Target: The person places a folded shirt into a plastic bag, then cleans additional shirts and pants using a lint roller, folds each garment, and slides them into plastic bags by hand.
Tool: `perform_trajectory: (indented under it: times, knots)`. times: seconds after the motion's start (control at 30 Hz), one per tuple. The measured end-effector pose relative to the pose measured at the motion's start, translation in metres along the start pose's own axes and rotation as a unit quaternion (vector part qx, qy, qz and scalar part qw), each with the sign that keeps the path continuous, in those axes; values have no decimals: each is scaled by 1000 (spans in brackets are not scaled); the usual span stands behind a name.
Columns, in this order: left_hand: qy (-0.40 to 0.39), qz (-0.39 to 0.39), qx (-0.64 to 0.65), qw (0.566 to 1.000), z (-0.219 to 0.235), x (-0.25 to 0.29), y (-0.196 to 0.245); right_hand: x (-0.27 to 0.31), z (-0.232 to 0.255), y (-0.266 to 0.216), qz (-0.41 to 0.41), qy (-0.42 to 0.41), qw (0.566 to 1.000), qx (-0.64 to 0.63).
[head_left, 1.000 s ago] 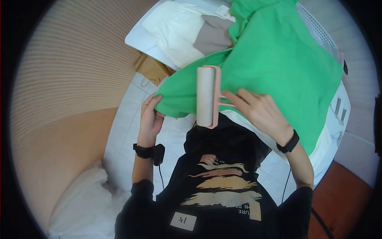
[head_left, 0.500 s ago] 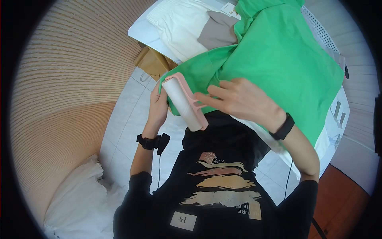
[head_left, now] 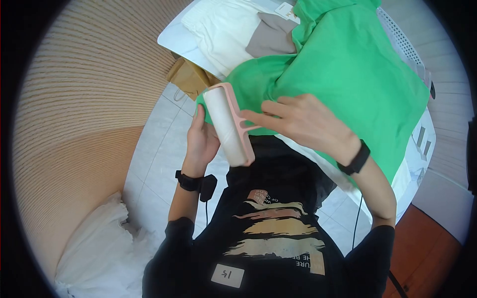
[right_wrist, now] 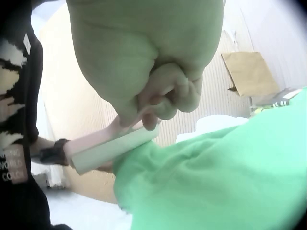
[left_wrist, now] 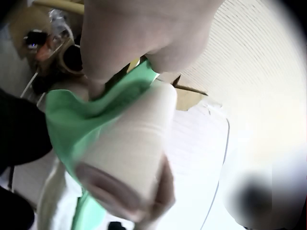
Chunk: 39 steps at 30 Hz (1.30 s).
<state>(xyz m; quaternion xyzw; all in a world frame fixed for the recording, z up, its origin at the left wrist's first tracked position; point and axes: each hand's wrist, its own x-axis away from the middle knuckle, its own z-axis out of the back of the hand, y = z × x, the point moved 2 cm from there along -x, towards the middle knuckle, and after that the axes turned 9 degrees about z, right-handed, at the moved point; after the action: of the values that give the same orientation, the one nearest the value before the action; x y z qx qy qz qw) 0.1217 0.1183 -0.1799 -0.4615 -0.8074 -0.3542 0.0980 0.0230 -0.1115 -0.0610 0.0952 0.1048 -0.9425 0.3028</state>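
My right hand point(head_left: 310, 124) grips the pink handle of a lint roller point(head_left: 223, 126), with fingers curled round it in the right wrist view. The white roll slants across the near left edge of a green garment point(head_left: 357, 84), overlapping it. At that corner my left hand point(head_left: 201, 141) pinches the green fabric between thumb and fingers, lifted off the table. In the left wrist view the white roll point(left_wrist: 136, 139) appears blurred, close over the held green cloth point(left_wrist: 72, 115). Most of the garment lies spread to the right.
White clothing with a grey patch point(head_left: 271, 37) and a paper tag point(head_left: 287, 11) lies behind the garment on the white table point(head_left: 174, 37). A brown paper bag point(head_left: 189, 77) stands below the table's left edge. A ribbed wall point(head_left: 94, 89) curves along the left. White fabric point(head_left: 99, 248) sits low left.
The lint roller has swung left from over the garment's middle to beside my left hand, and tilted. My left hand has shifted slightly right and down, still holding the garment's edge.
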Motion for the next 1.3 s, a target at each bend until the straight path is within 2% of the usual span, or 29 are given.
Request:
perform_trajectory:
  times: [0.07,0.13,0.17,0.23,0.3,0.37,0.4,0.53,0.6,0.67,0.7,0.77,0.83,0.9,0.97,1.03,1.1,1.13,1.17,1.2,1.23,1.27,1.3]
  knots:
    - [-7,2,-21,1000,3,5,3,3,-3,-2,1,-15,1000,26]
    - [-19,5,-39,999,3,10,10,18,8,3,-70,-56,994,59]
    - [6,-11,-53,999,4,17,16,29,16,0,-75,-59,994,60]
    - [25,-21,-68,997,10,23,22,51,30,-8,-177,-64,980,59]
    - [62,-57,-155,984,18,20,23,59,28,-21,-218,-46,974,47]
    - [43,-39,-162,985,28,14,22,71,12,-33,-256,32,965,36]
    - [62,-53,-175,981,35,13,22,79,5,-37,-280,6,958,59]
    - [126,-53,-176,975,54,1,23,141,8,-55,-389,17,920,42]
    - [128,-40,-194,972,38,-1,18,183,23,-74,-423,38,904,43]
    - [221,-118,-216,944,23,0,20,235,45,-99,-489,73,869,22]
    - [219,-115,-218,944,34,1,25,262,58,-114,-546,82,834,6]
    - [76,-79,-228,968,68,-1,38,320,79,-146,-613,60,788,8]
    - [89,-72,-240,964,54,1,34,364,93,-178,-671,52,739,24]
    - [99,-67,-257,959,46,0,32,380,117,-198,-716,-34,693,78]
    - [184,-71,-333,922,45,0,36,369,131,-200,-723,-26,684,96]
    - [165,-83,-379,907,42,-2,42,343,120,-188,-677,81,728,73]
    - [136,-92,-423,891,45,-8,51,311,91,-163,-594,141,792,-14]
    - [157,-206,-538,802,48,-12,63,290,82,-149,-560,113,821,-9]
    - [173,-316,-631,686,43,-14,69,276,77,-140,-524,84,848,-7]
    - [195,-380,-667,610,15,-7,66,279,73,-140,-533,88,842,-7]
    - [191,-381,-669,608,-7,-3,61,278,66,-137,-524,73,849,12]
    - [121,-434,-706,545,-44,-1,45,278,61,-133,-508,58,859,30]
    - [58,-482,-735,474,-76,1,26,289,64,-137,-544,73,836,-3]
